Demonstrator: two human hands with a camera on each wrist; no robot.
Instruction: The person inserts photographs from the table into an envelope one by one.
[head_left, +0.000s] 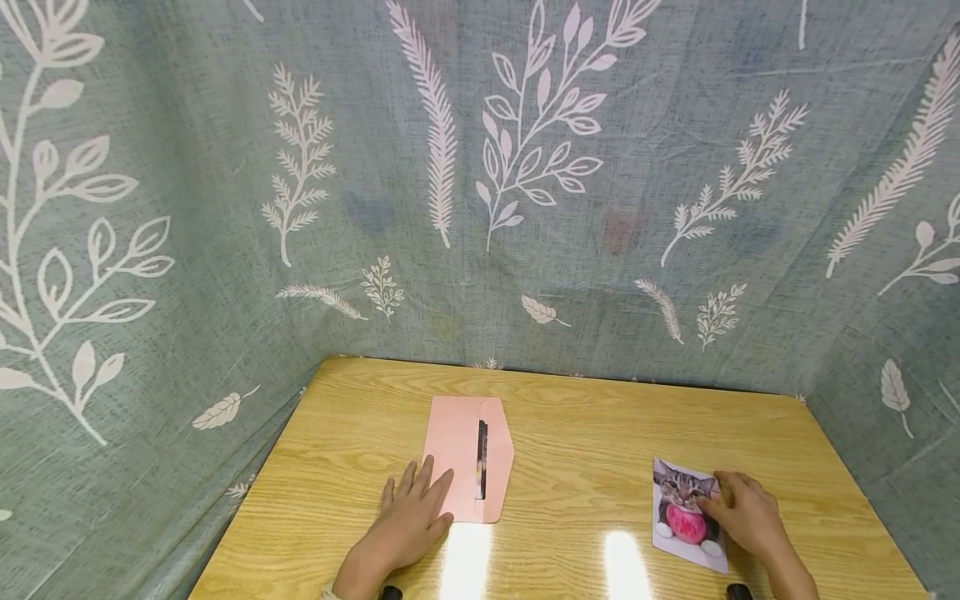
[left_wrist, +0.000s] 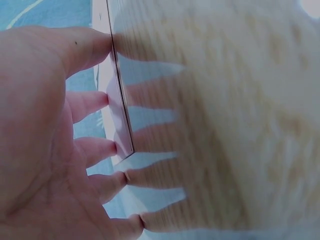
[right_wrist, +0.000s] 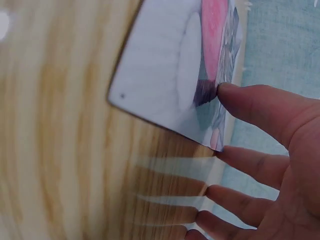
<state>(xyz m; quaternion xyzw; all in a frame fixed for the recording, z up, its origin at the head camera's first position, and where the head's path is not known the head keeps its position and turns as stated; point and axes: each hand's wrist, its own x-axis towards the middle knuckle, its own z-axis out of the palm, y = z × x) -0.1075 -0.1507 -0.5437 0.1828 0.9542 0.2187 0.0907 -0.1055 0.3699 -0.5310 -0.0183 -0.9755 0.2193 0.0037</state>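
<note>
A pink envelope lies flat on the table, its pointed flap spread out to the right. In its opening shows a narrow dark strip of a card. My left hand rests with spread, straight fingers on the envelope's lower left part and the table beside it. To the right lies a cat picture card showing a striped cat with a pink ball. My right hand touches this card: the thumb rests on its face, the forefinger meets its edge, and the other fingertips are on the table.
The wooden table has bright light reflections near its front. A green-grey cloth with white leaf prints hangs behind the table and along both sides. Dark ends of the wrist gear show at the bottom edge.
</note>
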